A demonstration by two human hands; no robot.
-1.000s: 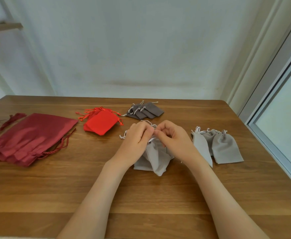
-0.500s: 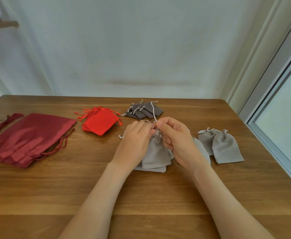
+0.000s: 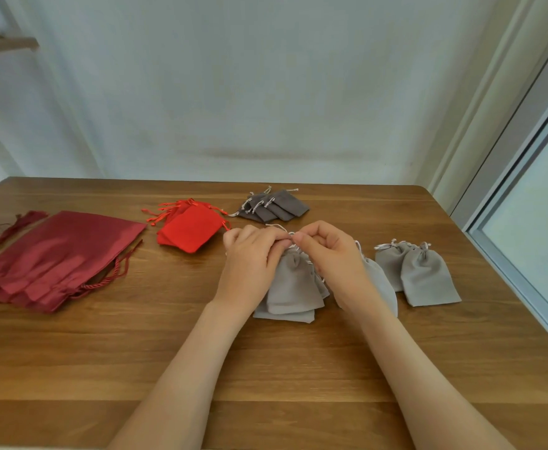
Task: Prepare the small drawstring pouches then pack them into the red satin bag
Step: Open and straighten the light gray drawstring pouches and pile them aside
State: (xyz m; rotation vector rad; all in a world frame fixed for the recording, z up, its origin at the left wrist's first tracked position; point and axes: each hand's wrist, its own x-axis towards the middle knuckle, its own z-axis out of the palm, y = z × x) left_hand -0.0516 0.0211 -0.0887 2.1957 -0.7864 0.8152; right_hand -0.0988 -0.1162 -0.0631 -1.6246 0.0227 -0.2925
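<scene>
Pouch-closing is under way on the table (image 3: pixel 266 368); nothing looks packed yet.
The red satin bags (image 3: pixel 55 254) lie flat at the left edge, apparently unfilled. Toward the far edge the red pouches (image 3: pixel 191 228) and dark grey pouches (image 3: pixel 275 206) wait. Near the right edge lie two cinched pouches (image 3: pixel 428 277). Mid-table, the left hand (image 3: pixel 249 258) and right hand (image 3: pixel 331 254) pinch the neck of a light grey pouch (image 3: pixel 293 284) atop its pile.

View: one wide-angle camera worn on the head, at the desk's (image 3: pixel 298 368) near side.
Facing: forward and down, toward the far edge and the wall (image 3: pixel 266 92).
Nearness: close; left hand (image 3: pixel 253 264) and right hand (image 3: pixel 331 254) sit mid-frame.
Coverage: both far corners visible; the window (image 3: pixel 541 206) runs along the right edge.
</scene>
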